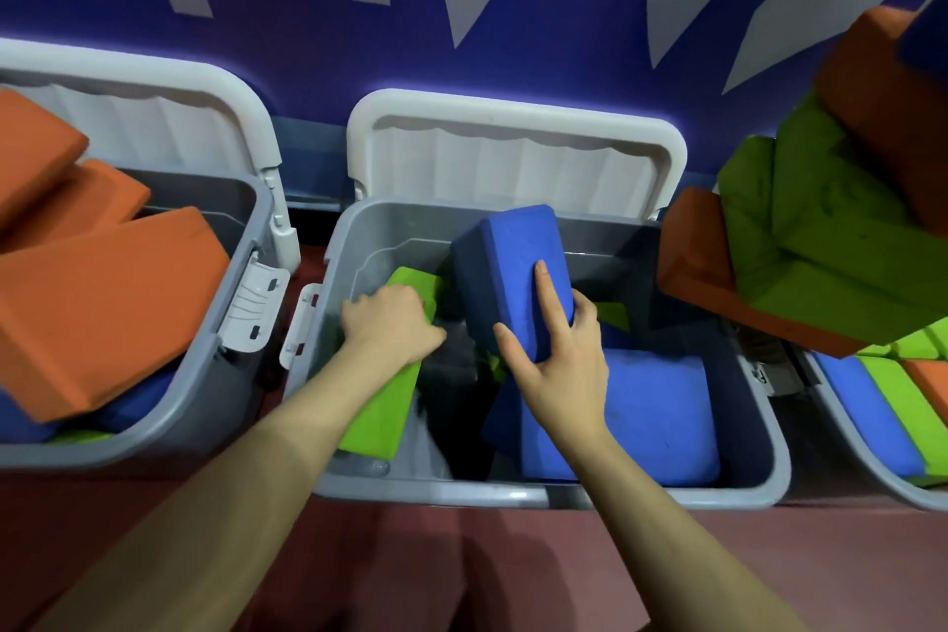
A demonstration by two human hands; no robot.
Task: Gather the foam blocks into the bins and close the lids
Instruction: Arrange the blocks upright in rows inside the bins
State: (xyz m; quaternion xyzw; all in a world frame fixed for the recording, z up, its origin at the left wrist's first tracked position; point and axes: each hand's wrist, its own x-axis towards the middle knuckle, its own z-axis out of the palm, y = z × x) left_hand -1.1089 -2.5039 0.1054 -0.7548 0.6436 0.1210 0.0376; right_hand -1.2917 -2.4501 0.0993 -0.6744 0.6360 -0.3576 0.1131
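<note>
Both hands are down in the middle bin (302, 375), centre of the frame, lid (513, 154) propped open against the blue wall (318, 46) behind it. My right hand (556, 370) grips a blue block (505, 272) near its lower end, index finger laid straight up its face, thumb round the left edge; the block stands tilted on end, likely so it can be slotted into the dark gap in the middle. My left hand (392, 323) is curled over the top of a green block (382, 411) leaning along the bin's left wall, I judge to press it aside and widen that gap. A second blue block (656, 421) lies flat at lower right of the bin. At left of the frame, another bin (205, 375) is heaped with orange blocks (102, 298) above its rim; that lid will not shut until they are settled. At upper right, orange and green blocks (821, 246) pile over a third bin (846, 441). No lid is closed yet.
</note>
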